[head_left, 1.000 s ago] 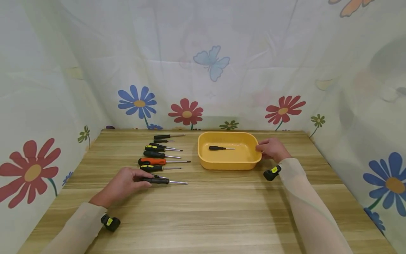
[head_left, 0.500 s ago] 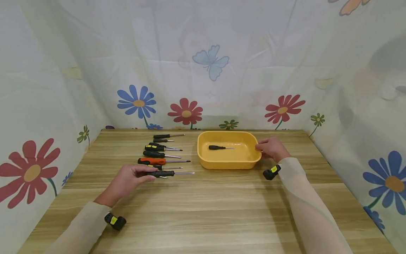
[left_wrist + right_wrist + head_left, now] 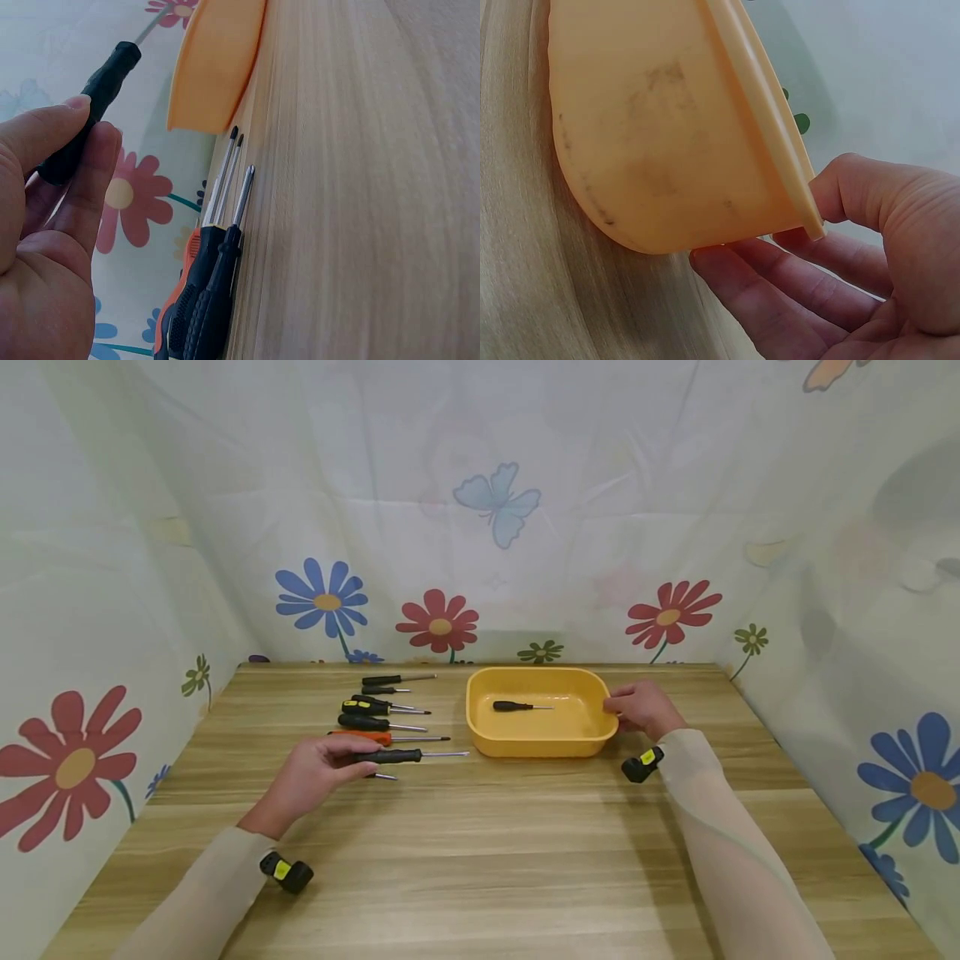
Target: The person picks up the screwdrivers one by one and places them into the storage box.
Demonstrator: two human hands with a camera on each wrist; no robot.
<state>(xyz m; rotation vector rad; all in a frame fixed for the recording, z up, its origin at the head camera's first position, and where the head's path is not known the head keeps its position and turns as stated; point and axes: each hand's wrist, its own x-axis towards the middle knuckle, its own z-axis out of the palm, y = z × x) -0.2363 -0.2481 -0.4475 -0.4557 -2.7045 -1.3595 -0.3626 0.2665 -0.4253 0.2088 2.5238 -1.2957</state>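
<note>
Between thumb and fingers my left hand (image 3: 318, 770) pinches the black handle of a screwdriver (image 3: 101, 90), raised above the table with its shaft pointing right. Under and behind it lie other screwdrivers, one with an orange handle (image 3: 372, 737), partly hidden by the hand. My right hand (image 3: 643, 710) grips the right end of a yellow plastic basin (image 3: 536, 748); in the right wrist view the thumb is at the rim (image 3: 776, 127) and the fingers lie against the wall below. Inside the basin rests a small black-handled screwdriver (image 3: 512, 706).
A column of several screwdrivers lies left of the basin, among them a black-and-yellow one (image 3: 367, 707) and a thin black one (image 3: 382, 680) at the back. The wooden table (image 3: 480, 860) ends at a flower-print cloth (image 3: 570, 568) behind and at both sides.
My left hand has lifted the black screwdriver off the table and moved it forward and slightly right, over the other screwdrivers. My right hand keeps its hold on the basin.
</note>
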